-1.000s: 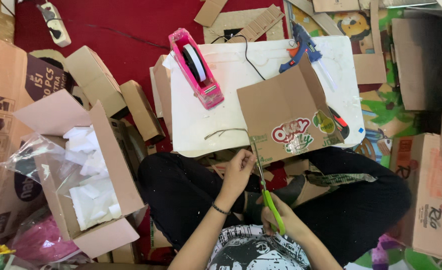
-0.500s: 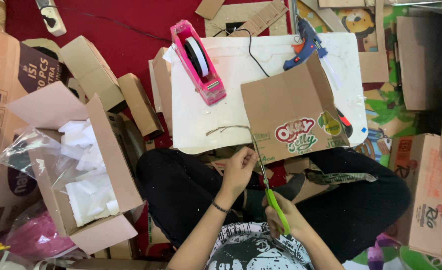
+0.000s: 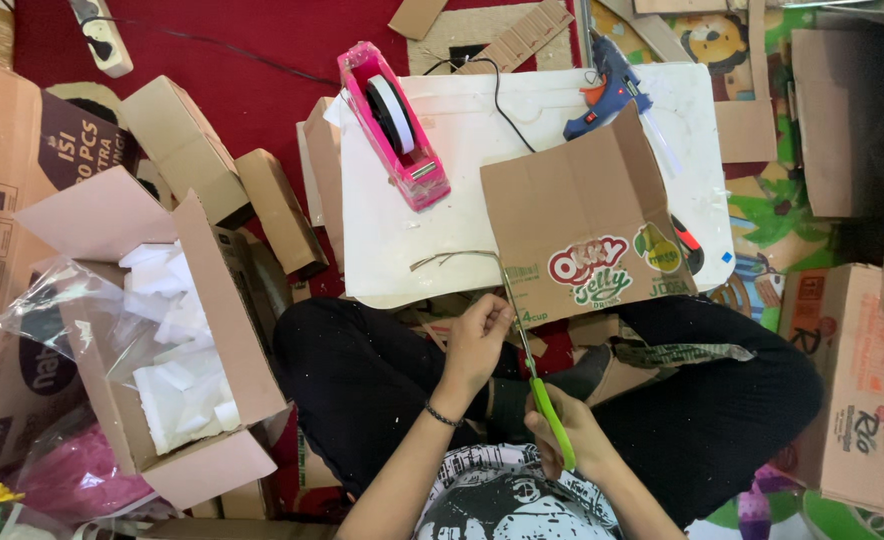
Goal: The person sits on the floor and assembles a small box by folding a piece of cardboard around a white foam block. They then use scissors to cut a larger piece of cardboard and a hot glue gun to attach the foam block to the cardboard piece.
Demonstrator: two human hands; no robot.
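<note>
A brown cardboard sheet (image 3: 582, 220) with a colourful printed label lies partly on a low white table (image 3: 462, 180) and hangs over my lap. My left hand (image 3: 477, 340) pinches its lower left corner. My right hand (image 3: 577, 440) grips green-handled scissors (image 3: 547, 405), whose blades run up into the sheet's left edge. A thin curled strip of cardboard (image 3: 452, 258) trails off to the left of the blade tips, lying on the table.
A pink tape dispenser (image 3: 394, 125) and a blue glue gun (image 3: 607, 90) with its cord sit on the table. An open box of white foam pieces (image 3: 177, 340) stands at my left. Cardboard boxes (image 3: 852, 380) and scraps surround me on the red carpet.
The cardboard sheet has shifted slightly while the scissors stay in its left edge. The curled strip lies a little further left. Both hands keep their grips.
</note>
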